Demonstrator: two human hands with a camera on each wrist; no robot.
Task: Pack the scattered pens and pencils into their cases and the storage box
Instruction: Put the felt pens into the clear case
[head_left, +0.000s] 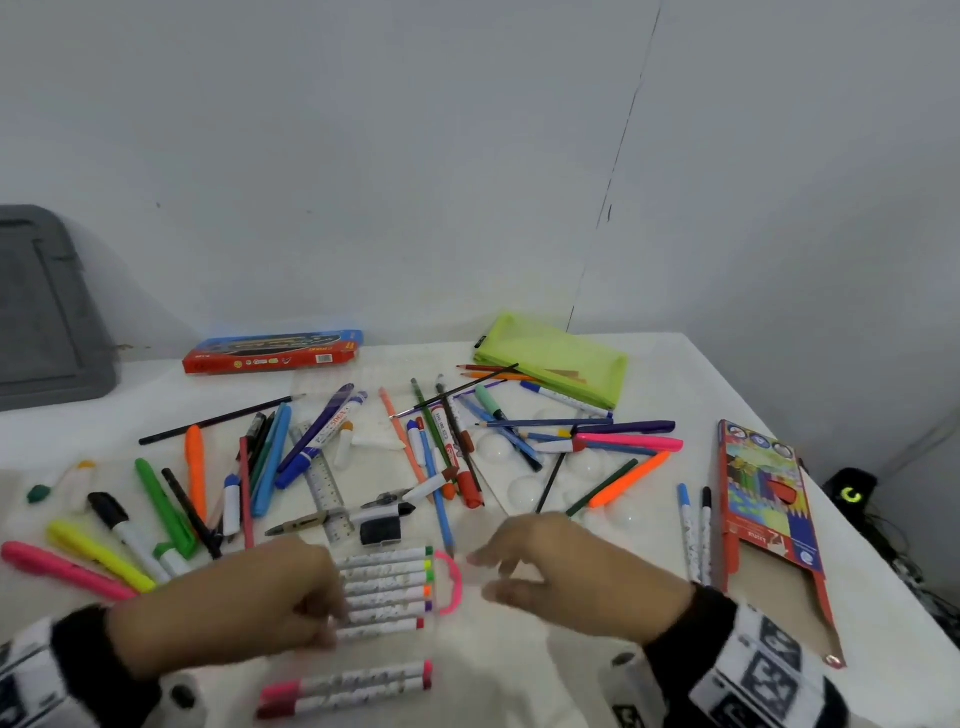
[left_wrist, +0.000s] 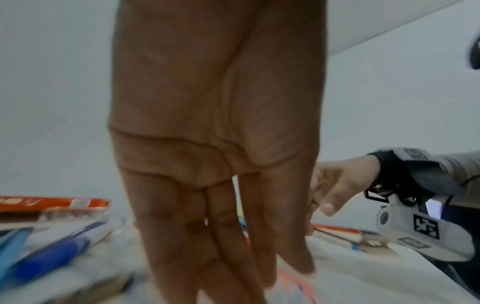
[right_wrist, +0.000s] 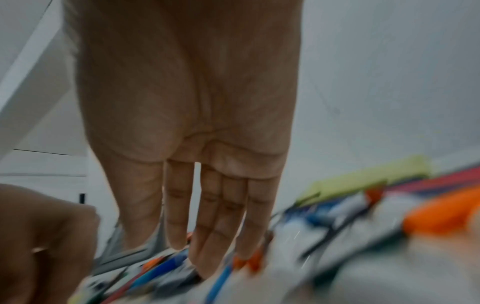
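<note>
Head view: pens (head_left: 332, 457) near table edge (head_left: 769, 441)

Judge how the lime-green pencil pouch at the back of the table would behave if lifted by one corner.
The lime-green pouch lies flat and thin, so it is probably light and near empty. It looks like soft material, so it would likely droop. Pencils overlapping its front edge might shift.
</note>
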